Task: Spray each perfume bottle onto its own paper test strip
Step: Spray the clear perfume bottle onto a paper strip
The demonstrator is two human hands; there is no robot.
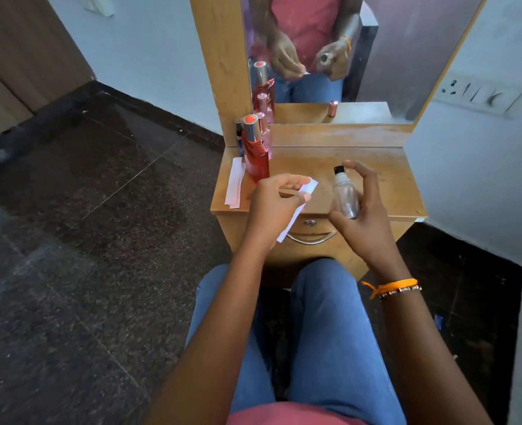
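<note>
Wooden tabletop point(376, 173) under both hands, red bottle point(255, 151) standing back-left of the left grip. Right hand point(362, 216) is wrapped around a clear spray bottle point(345, 194); left hand point(273, 204) pinches a paper strip point(307, 188) just beside it.
</note>
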